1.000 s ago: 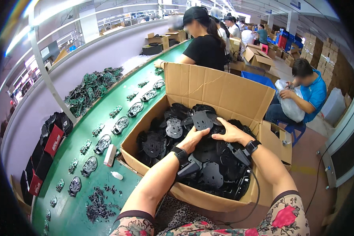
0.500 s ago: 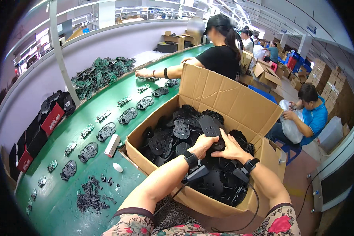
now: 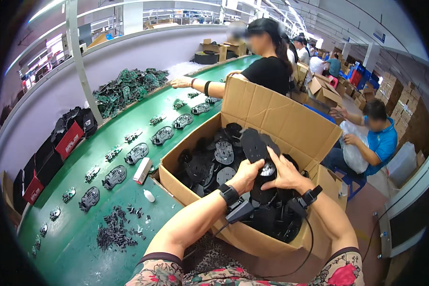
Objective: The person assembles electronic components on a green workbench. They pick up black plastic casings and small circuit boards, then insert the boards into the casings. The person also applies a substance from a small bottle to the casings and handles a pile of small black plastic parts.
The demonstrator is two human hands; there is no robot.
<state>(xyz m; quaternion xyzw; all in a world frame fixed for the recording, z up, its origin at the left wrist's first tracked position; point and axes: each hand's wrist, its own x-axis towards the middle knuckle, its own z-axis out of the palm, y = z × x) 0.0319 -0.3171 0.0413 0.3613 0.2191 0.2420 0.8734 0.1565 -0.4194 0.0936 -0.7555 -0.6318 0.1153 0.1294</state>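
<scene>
Two hands work inside the open carton (image 3: 277, 120): the left hand (image 3: 246, 176) grips a black plate (image 3: 253, 144) above the heaped parts (image 3: 199, 168), towards the far edge; the right hand (image 3: 288, 174) is spread alongside, its hold undetermined. Sorting appears in hand; the next move calls for steady support clear of the heap.

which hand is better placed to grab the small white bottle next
Probably the left hand: it is nearer the white bottle, which lies left of the cardboard box. The right hand is farther across the box. The left would likely need to release the black plate first.
</scene>
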